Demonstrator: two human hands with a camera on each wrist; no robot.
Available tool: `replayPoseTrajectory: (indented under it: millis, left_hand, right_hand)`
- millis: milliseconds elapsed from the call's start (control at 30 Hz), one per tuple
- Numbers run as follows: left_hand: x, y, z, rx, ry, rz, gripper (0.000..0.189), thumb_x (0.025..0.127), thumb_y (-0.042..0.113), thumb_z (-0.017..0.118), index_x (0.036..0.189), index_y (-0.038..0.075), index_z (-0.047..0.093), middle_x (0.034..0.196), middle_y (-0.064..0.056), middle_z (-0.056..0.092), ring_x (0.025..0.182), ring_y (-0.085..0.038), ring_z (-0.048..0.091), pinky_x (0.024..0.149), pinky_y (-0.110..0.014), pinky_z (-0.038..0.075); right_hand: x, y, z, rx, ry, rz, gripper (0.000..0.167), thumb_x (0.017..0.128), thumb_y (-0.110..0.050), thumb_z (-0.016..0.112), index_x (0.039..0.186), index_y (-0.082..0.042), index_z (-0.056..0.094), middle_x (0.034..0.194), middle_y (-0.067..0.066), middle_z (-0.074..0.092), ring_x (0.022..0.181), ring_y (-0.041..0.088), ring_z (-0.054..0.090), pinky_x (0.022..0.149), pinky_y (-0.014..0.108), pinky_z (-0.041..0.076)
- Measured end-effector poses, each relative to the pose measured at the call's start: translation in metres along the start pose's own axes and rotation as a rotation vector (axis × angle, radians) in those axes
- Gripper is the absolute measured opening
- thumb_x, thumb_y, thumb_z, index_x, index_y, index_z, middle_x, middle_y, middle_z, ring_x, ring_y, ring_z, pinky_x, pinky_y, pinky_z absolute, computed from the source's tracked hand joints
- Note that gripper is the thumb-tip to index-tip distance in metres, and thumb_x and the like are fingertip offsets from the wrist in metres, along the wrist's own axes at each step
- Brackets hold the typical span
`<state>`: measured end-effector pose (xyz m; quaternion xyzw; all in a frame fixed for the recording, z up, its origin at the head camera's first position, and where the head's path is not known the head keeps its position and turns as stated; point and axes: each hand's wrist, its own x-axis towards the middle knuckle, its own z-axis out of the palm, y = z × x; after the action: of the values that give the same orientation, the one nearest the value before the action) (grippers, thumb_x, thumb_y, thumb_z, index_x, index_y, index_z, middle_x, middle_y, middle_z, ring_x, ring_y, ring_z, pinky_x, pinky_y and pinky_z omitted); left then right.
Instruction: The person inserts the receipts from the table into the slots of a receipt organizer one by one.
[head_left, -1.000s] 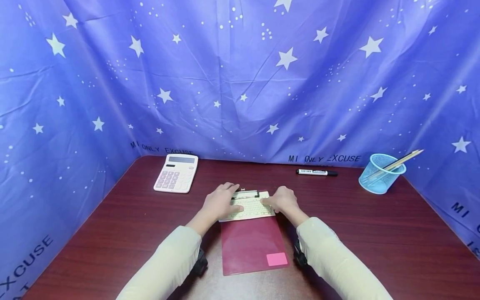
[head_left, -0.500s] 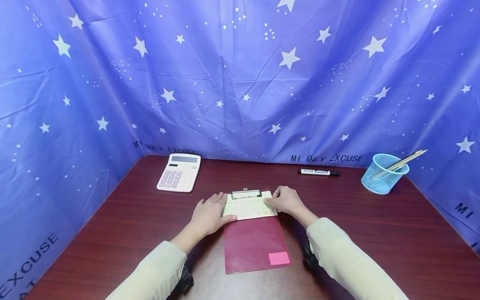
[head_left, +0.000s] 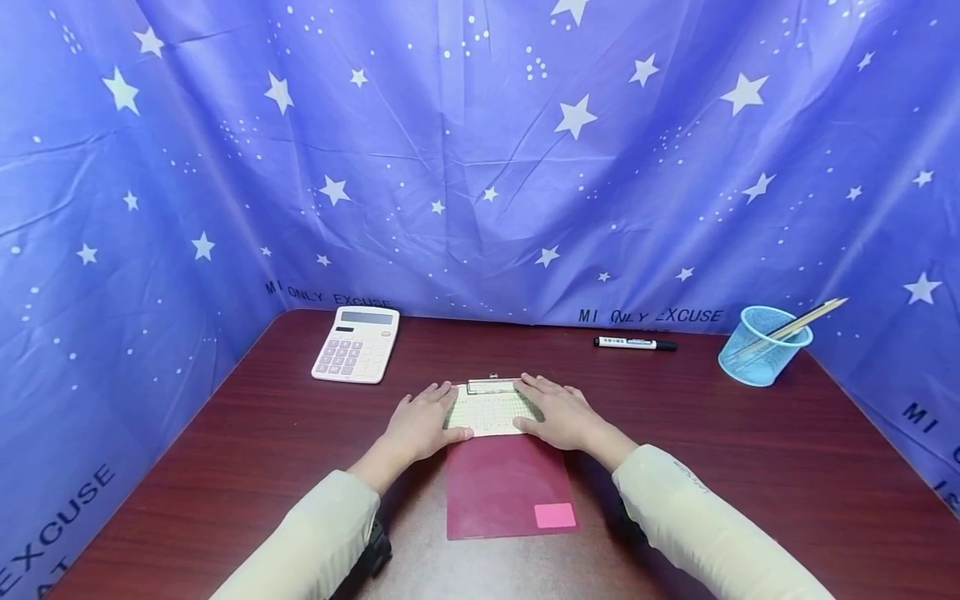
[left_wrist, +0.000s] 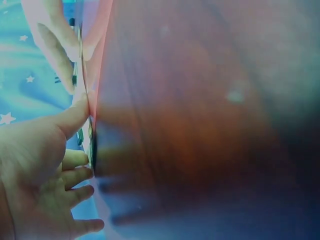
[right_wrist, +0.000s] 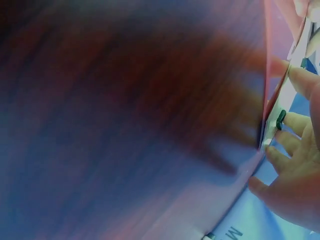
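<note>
A dark red clipboard [head_left: 502, 479] lies flat on the table, its metal clip [head_left: 491, 387] at the far end. Under the clip is a pale yellow printed form [head_left: 491, 414] that covers the board's upper part. My left hand [head_left: 416, 427] rests along the form's left edge, fingers extended and thumb tip at the lower left corner. On the other side my right hand [head_left: 564, 414] lies over the form's right edge with fingers spread straight, the thumb on the paper. In the left wrist view, the left hand's fingers [left_wrist: 82, 195] touch the board's side.
A bright pink rectangle [head_left: 554, 516] marks the clipboard's lower right corner. At the back left is a white calculator [head_left: 356, 344]. A black-and-white marker [head_left: 634, 343] lies at the back right, near a blue mesh pen cup [head_left: 761, 350] holding pencils. A starry blue curtain [head_left: 480, 167] hangs behind the table.
My right hand has gone from pinching the form's right edge to lying spread over it. Earlier, my left hand drew back leftward from the clip to the form's left edge.
</note>
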<state>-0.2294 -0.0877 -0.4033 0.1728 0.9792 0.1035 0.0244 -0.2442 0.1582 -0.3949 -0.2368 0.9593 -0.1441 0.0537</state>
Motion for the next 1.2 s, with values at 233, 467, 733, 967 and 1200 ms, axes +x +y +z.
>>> replayPoseTrajectory:
  millis: [233,467,733,967,1200]
  left_hand:
    - [0.013,0.004,0.001,0.002,-0.019,0.020,0.076,0.093,0.050,0.070,0.150,0.005,0.049,0.156,-0.012,0.045,0.145,-0.032,0.038,0.113,-0.061,0.033]
    - [0.027,0.016,-0.002,0.015,-0.065,0.029,0.078,0.092,0.051,0.070,0.152,0.008,0.047,0.158,-0.010,0.042,0.147,-0.030,0.035,0.115,-0.057,0.032]
    - [0.040,0.020,-0.004,-0.057,-0.089,0.050,0.092,0.087,0.050,0.077,0.156,0.004,0.037,0.160,-0.013,0.037,0.149,-0.031,0.030,0.117,-0.058,0.029]
    - [0.056,0.024,-0.008,-0.126,-0.035,0.055,0.074,0.092,0.041,0.075,0.149,0.003,0.049,0.149,-0.018,0.052,0.142,-0.033,0.042,0.113,-0.052,0.036]
    - [0.068,0.021,-0.002,-0.081,0.110,0.050,0.042,0.089,0.028,0.080,0.127,0.009,0.072,0.120,-0.005,0.068,0.119,-0.030,0.061,0.097,-0.046,0.050]
  right_hand:
    - [-0.006,0.009,-0.001,0.015,-0.009,0.054,0.068,0.101,-0.042,0.060,0.155,-0.005,0.040,0.160,0.019,0.035,0.148,0.040,0.030,0.110,0.068,0.027]
    - [-0.011,0.020,-0.004,0.006,0.002,0.082,0.069,0.101,-0.043,0.059,0.155,-0.004,0.040,0.159,0.021,0.036,0.148,0.040,0.030,0.110,0.068,0.027]
    - [-0.017,0.030,-0.007,0.020,0.003,0.085,0.070,0.101,-0.043,0.061,0.155,-0.004,0.040,0.159,0.020,0.036,0.147,0.041,0.030,0.109,0.070,0.026]
    - [-0.018,0.034,-0.009,0.026,0.002,0.085,0.069,0.099,-0.040,0.065,0.153,-0.004,0.043,0.158,0.020,0.038,0.147,0.041,0.030,0.108,0.071,0.027]
    - [-0.017,0.034,-0.011,0.036,-0.002,0.082,0.069,0.098,-0.039,0.066,0.153,-0.004,0.044,0.158,0.020,0.039,0.148,0.041,0.029,0.109,0.070,0.026]
